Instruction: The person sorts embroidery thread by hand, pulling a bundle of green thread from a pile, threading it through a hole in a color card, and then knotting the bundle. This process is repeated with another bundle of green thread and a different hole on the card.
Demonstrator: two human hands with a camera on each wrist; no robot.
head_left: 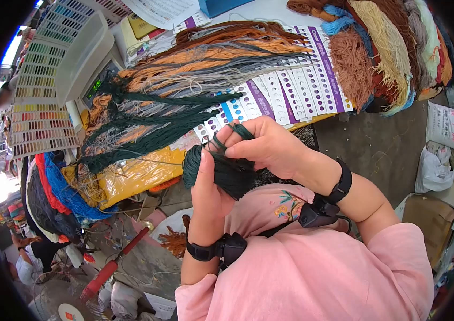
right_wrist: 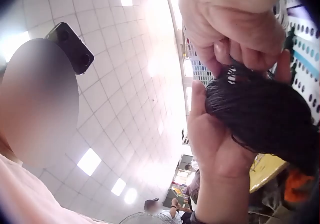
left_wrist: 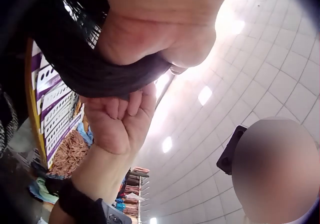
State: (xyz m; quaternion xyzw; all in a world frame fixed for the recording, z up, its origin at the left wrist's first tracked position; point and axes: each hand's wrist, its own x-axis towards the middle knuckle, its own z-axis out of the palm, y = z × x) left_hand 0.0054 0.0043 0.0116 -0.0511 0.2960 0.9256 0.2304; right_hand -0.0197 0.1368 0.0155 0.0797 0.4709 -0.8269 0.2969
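A bundled skein of dark green thread (head_left: pixel 232 179) is between the two hands, in front of the chest. The left hand (head_left: pixel 204 184) holds it from below, with the thumb up along its near side. With curled fingers, the right hand (head_left: pixel 272 147) grips thin strands at the skein's top, and a few loops circle its fingers. In the right wrist view the skein (right_wrist: pixel 265 114) looks almost black and lies across the left palm (right_wrist: pixel 220 144). More dark green hanks (head_left: pixel 146 139) are spread on the table just beyond the hands.
Brown, orange and grey thread hanks (head_left: pixel 200 56) cover the table beside hole-punched cards (head_left: pixel 296 91). Thick skeins hang at the right (head_left: pixel 393 48) and left (head_left: pixel 72 176). A color-sample rack (head_left: pixel 45 125) and a device with a green display (head_left: pixel 96 85) stand left. A fan (head_left: pixel 61 299) is lower left.
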